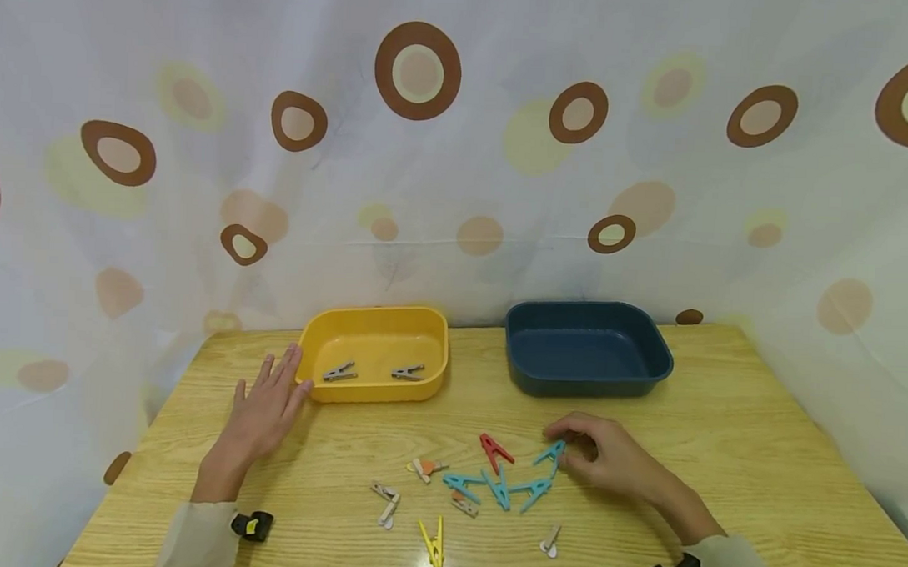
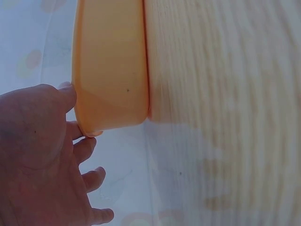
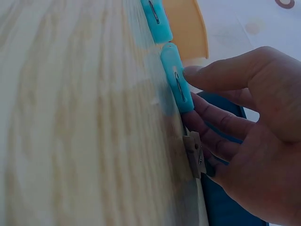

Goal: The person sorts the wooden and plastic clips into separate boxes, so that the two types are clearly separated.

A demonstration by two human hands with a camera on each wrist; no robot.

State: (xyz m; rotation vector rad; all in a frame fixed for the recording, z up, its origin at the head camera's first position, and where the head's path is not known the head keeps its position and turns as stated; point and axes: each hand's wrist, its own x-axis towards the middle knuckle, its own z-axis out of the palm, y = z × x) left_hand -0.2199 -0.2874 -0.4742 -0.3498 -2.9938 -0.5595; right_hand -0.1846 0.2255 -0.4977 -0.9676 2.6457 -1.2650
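My right hand (image 1: 613, 456) pinches a teal clothespin (image 1: 550, 454) between thumb and fingers, close over the table. In the right wrist view, the thumb lies against this teal clothespin (image 3: 177, 77), and a wooden clothespin (image 3: 194, 154) shows near the lower fingers. Beside them on the table lie more teal clothespins (image 1: 498, 489) and a red clothespin (image 1: 496, 452). At the left, my left hand (image 1: 265, 410) has its fingers spread, with thumb and index finger at the rim of the yellow bin (image 1: 371, 392). Two grey clothespins (image 1: 340, 371) lie inside that bin.
A dark blue bin (image 1: 589, 384) stands at the back right, near the patterned curtain (image 1: 474, 151). Toward the front are a yellow clothespin (image 1: 433, 548) and several small wooden clothespins (image 1: 389, 502), some with decorations. One decorated wooden clothespin (image 1: 551, 541) lies apart at the front.
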